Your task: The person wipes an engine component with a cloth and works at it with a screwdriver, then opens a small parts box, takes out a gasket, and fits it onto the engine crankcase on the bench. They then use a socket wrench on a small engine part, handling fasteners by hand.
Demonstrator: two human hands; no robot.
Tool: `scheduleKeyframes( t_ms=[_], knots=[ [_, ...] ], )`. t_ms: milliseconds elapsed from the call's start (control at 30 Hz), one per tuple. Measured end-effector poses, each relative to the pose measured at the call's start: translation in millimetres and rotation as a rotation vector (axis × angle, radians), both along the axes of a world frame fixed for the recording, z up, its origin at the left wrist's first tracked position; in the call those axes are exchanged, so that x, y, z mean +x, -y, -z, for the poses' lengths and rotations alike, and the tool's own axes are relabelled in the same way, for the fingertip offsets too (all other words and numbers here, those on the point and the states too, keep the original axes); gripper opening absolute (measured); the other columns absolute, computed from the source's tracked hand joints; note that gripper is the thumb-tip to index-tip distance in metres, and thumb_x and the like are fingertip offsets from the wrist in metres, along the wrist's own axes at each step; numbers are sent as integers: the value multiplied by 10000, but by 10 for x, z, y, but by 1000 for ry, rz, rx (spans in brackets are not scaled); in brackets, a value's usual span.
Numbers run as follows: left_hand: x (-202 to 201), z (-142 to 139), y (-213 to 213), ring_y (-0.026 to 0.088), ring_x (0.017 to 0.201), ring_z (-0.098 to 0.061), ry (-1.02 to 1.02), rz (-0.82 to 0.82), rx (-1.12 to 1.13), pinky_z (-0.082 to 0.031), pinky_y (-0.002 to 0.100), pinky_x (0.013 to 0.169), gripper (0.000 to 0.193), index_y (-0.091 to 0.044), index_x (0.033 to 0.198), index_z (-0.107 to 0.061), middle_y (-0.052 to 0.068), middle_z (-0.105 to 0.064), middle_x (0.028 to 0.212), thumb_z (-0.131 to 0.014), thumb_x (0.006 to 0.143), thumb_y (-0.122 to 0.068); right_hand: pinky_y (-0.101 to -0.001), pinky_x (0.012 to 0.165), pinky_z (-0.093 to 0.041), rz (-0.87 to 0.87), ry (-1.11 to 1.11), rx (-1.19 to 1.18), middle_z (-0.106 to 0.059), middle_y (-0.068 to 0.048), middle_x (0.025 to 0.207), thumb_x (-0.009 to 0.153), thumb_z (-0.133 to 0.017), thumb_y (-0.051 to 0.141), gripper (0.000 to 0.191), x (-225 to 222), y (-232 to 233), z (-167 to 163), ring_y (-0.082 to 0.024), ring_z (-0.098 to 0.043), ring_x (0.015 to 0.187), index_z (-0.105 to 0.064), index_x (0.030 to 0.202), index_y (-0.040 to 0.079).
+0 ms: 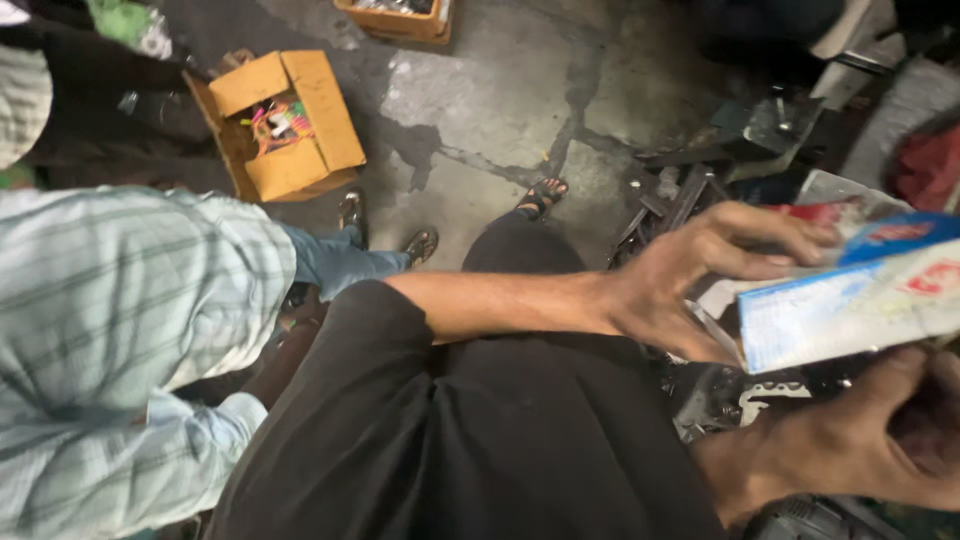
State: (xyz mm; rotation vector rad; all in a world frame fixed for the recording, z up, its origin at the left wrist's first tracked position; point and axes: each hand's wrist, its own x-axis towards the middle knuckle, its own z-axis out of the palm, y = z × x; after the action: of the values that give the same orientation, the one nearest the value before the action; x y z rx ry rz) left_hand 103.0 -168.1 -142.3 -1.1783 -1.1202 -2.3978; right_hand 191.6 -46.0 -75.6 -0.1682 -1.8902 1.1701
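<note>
Gripping a flat white-and-blue carton (850, 305) from above, the person's left hand (690, 275) is arching its fingers over the top edge while the thumb is pressing underneath, so the box is staying level in the air at the right edge of the view. The right hand (870, 440) is cupping up from below, its fingers curled just under the carton's lower edge, seemingly steadying it; whether it is actually touching the cardboard I cannot tell. Beneath both hands, dark metal parts (700, 190) are lying jumbled on the cracked concrete floor (500, 100). The person's sandalled foot (542, 192) is planted near that heap. To the left, another person in a pale striped shirt (120, 300) is bending in close, and beyond them an open cardboard box (285, 125) of colourful small items is sitting on the floor.
</note>
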Motion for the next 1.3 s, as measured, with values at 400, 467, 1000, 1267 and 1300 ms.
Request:
scheduleKeyframes(
  t_ms=[400, 467, 1000, 1267, 1300],
  knots=[
    [24, -24, 192, 359, 1324, -585, 14, -262, -238, -516, 481, 1086, 759, -155, 1359, -459, 120, -544, 1351, -912, 772, -316, -249, 847, -528, 70, 257, 71, -698, -110, 1060, 989, -756, -103, 160, 2, 74, -130, -181, -673, 966, -693, 1100, -7],
    [36, -47, 155, 339, 1319, -580, 33, -272, -235, -516, 469, 1086, 786, -169, 1367, -455, 108, -531, 1340, -935, 752, -269, -244, 811, -522, 93, 244, 98, -705, -109, 1044, 963, -766, -88, 180, -62, 49, -135, -181, -679, 931, -700, 1102, 7],
    [38, 15, 226, 317, 1326, -571, 19, -248, -343, -512, 455, 1102, 845, -209, 1368, -458, 71, -524, 1320, -972, 708, -97, -337, 857, -558, 102, 333, 317, -689, -110, 1084, 966, -803, 1, 197, -69, 8, -200, -255, -673, 966, -724, 1144, 33],
    [23, -2, 252, 314, 1322, -581, 4, -286, -362, -475, 436, 1085, 823, -206, 1363, -457, 70, -532, 1316, -970, 723, -141, -332, 854, -550, 52, 403, 313, -694, -103, 1093, 963, -786, -28, 202, -63, 31, -276, -244, -668, 965, -722, 1145, 33],
    [15, -2, 258, 318, 1317, -579, -2, -283, -358, -471, 447, 1099, 823, -200, 1358, -462, 73, -535, 1311, -969, 713, -152, -331, 852, -549, 50, 403, 311, -694, -101, 1090, 961, -784, -33, 206, -65, 38, -281, -243, -667, 962, -722, 1146, 32]
  ],
)
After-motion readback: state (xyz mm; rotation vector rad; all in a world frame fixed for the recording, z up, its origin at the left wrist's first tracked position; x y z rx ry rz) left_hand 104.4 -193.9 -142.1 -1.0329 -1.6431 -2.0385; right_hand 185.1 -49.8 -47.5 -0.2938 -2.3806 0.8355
